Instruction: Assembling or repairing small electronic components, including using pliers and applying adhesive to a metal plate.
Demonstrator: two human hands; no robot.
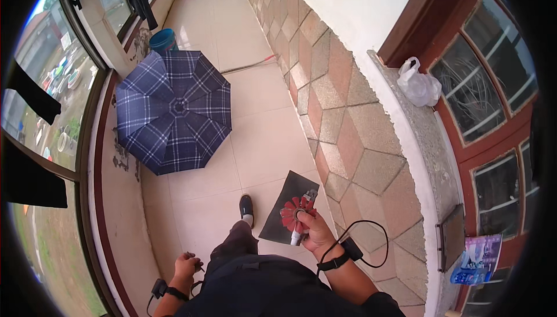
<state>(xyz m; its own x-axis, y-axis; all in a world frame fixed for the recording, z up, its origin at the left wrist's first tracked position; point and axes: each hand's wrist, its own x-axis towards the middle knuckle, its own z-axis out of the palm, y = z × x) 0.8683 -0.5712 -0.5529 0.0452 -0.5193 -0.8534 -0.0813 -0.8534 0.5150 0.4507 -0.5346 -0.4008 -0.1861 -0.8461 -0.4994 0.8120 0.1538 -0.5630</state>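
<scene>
My right hand is closed around several things at once. Among them is a round red disc with petal-like segments and a hub in the middle. A small white tube-like piece sticks out below the disc, and a grey metallic part shows above it. Behind these spreads a flat dark grey sheet, apparently in the same grip. At my left side hangs my left hand, fingers curled in; whether anything is inside them is hidden. Both wrists carry black straps with small boxes and cables.
An open blue plaid umbrella lies on the tiled floor ahead to the left, before a blue bucket. A thin stick lies beyond. At right, a stone-patterned wall and ledge with a white plastic bag.
</scene>
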